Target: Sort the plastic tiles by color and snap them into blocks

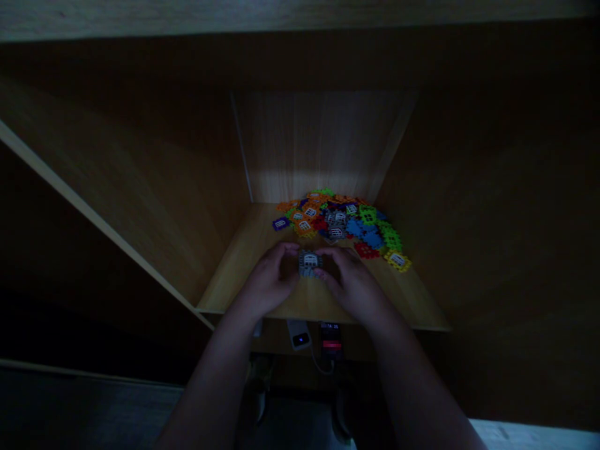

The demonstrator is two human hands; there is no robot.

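Observation:
Both of my hands meet over the front of a small wooden desk (pixel 244 275). My left hand (pixel 267 284) and my right hand (pixel 351 284) pinch a small grey assembly of interlocking plastic tiles (pixel 309 262) between their fingertips, just above the desk top. Behind it lies a pile of several loose tiles (pixel 342 222) in orange, green, blue, red, yellow, purple and grey, some with white window inserts. A single yellow tile (pixel 397 260) lies at the pile's right end, a purple one (pixel 280 223) at its left end.
Wooden side walls and a back panel (pixel 319 150) close in the desk on three sides. Below the front edge sit a white device with a blue light (pixel 299 337) and a dark device with a red display (pixel 331 340). The scene is dim.

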